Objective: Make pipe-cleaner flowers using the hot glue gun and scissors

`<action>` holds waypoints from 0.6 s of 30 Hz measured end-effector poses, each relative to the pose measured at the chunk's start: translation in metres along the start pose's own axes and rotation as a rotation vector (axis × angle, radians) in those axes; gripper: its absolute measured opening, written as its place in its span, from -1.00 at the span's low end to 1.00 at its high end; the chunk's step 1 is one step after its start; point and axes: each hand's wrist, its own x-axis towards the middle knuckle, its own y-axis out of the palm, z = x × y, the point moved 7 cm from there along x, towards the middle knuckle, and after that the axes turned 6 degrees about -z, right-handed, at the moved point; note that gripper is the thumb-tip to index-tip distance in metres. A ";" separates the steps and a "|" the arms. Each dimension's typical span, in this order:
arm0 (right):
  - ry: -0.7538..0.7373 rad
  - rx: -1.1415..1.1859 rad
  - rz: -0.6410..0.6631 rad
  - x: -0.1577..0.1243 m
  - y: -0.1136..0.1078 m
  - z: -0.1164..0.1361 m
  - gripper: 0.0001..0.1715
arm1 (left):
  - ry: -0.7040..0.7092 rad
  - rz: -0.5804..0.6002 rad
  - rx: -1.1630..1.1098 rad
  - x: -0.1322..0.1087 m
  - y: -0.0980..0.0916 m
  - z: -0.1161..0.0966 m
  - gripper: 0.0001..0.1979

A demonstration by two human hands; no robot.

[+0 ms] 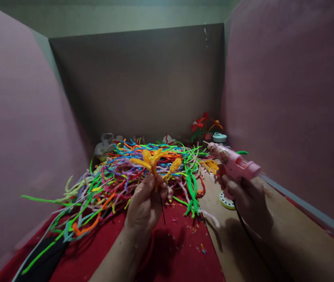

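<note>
My left hand (pixel 147 201) pinches the base of a yellow-orange pipe-cleaner flower (pixel 154 160), its petals spread upward. A thin dark stem hangs below those fingers. On the right, my right hand (pixel 247 199) is wrapped round the handle of a pink glue gun (pixel 233 160), whose nozzle points to the upper left, apart from the flower. Behind the left hand lies a big heap of many-coloured pipe cleaners (pixel 120 172). Bent green pipe cleaners (pixel 193 192) rest between the two hands, and yellow-orange petal pieces (pixel 211 166) lie close to the gun.
A red cloth (pixel 184 254) covers much of the table, with a wooden board (pixel 228 243) at right. Red and orange flowers (pixel 204 123) stand at the back beside a pale green lidded jar (pixel 220 137). A white plastic bag (pixel 105 147) sits back left. Pink walls rise on both sides.
</note>
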 end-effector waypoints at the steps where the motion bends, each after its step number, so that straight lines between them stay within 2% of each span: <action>1: -0.001 0.003 -0.013 0.006 -0.003 0.004 -0.78 | 0.001 -0.007 0.040 0.001 -0.001 0.002 -0.81; 5: 0.091 0.031 -0.096 0.021 -0.022 0.005 -0.71 | -0.009 -0.009 0.209 0.007 0.008 0.017 -0.73; 7: 0.158 -0.006 -0.175 0.024 -0.037 -0.001 -0.72 | -0.043 0.035 0.265 0.012 0.022 0.029 -0.69; 9: 0.211 -0.066 -0.195 0.027 -0.046 -0.007 -0.74 | -0.098 0.089 0.276 0.020 0.040 0.043 -0.69; 12: 0.266 -0.052 -0.124 0.036 -0.045 -0.017 -0.76 | -0.161 0.052 0.257 0.037 0.054 0.061 -0.76; 14: 0.330 0.010 -0.083 0.044 -0.039 -0.025 -0.77 | -0.289 0.022 0.304 0.045 0.055 0.077 -0.80; 18: 0.446 0.059 -0.024 0.061 -0.025 -0.042 -0.81 | -0.288 -0.054 0.301 0.048 0.048 0.075 -0.82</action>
